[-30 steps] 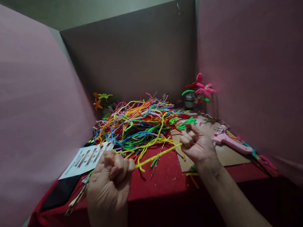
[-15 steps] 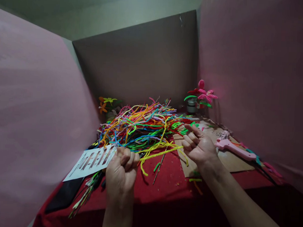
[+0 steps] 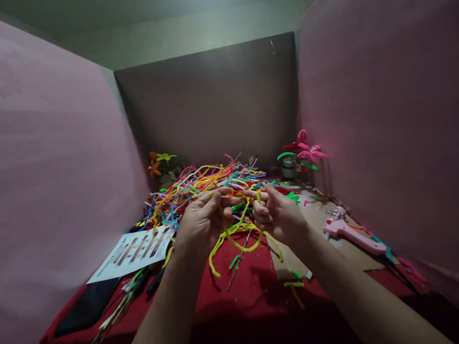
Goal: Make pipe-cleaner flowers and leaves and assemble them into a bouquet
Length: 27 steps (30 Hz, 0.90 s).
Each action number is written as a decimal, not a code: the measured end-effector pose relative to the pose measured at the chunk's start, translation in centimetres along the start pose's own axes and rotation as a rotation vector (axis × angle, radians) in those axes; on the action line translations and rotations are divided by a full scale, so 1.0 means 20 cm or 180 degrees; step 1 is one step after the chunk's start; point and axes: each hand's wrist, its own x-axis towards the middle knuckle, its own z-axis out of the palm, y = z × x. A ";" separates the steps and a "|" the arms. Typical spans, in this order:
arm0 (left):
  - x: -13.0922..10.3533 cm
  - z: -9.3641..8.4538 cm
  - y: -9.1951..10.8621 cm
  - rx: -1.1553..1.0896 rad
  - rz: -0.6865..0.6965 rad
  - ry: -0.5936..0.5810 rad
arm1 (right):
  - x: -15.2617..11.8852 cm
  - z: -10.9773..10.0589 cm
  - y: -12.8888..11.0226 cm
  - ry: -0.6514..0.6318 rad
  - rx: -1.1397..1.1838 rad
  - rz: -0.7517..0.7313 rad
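Note:
A yellow pipe cleaner (image 3: 245,249) hangs in a U-shaped curve between my two hands, above the red cloth. My left hand (image 3: 205,219) is closed, its thumb and fingers pinching one end. Opposite it, my right hand (image 3: 275,213) grips the other end, with a yellow bit showing at its fingers. The fingertips of both hands are close together. Behind them is a big heap of multicoloured pipe cleaners (image 3: 202,178). Other yellow pipe cleaners (image 3: 213,262) lie loose on the cloth just beyond my hands.
A pink glue gun (image 3: 353,235) rests on cardboard (image 3: 335,253) at right. Pink pipe-cleaner flowers (image 3: 311,153) stand at the back right, orange and yellow ones (image 3: 155,167) at back left. A printed sheet (image 3: 132,254) overlaps a black flat object (image 3: 87,307). A thin twisted rod (image 3: 238,265) lies centrally.
My hands have come together from wide apart. The yellow pipe cleaner, stretched straight between them before, now sags in a curve. The view has tilted slightly upward.

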 end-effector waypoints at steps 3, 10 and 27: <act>0.05 0.01 -0.02 0.0555 -0.0358 -0.0423 | 0.02 0.01 0.01 0.0057 -0.0498 -0.0049; 0.10 0.04 -0.11 0.1240 -0.0340 -0.0332 | 0.06 0.03 0.05 0.0336 -0.1423 0.0034; 0.10 -0.01 -0.22 0.2538 0.1016 0.0516 | 0.11 -0.01 0.16 0.0773 -0.2078 -0.0511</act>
